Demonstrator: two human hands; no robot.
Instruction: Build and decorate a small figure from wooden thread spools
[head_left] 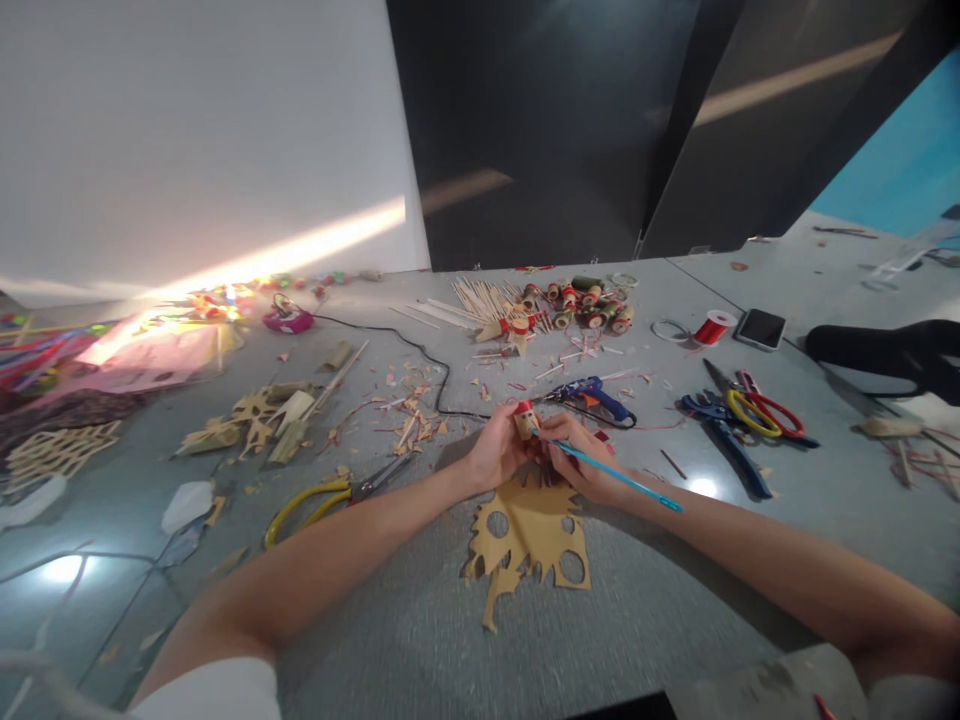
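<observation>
Our left hand point(496, 452) clasps the red-topped piece point(527, 422), probably steadying it for the slim blue tool point(624, 475) our right hand point(585, 458) pinches.

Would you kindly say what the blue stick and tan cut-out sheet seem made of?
The blue stick in the right hand: perhaps smooth plastic, from its even, slightly shiny colour. The tan cut-out sheet: probably matte card or thin wood, being flat and dull.

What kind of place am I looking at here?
Probably a craft workspace: a blue glue gun, a spool of red thread and a sheet of tan material with cut-out holes lie on a grey surface.
</observation>
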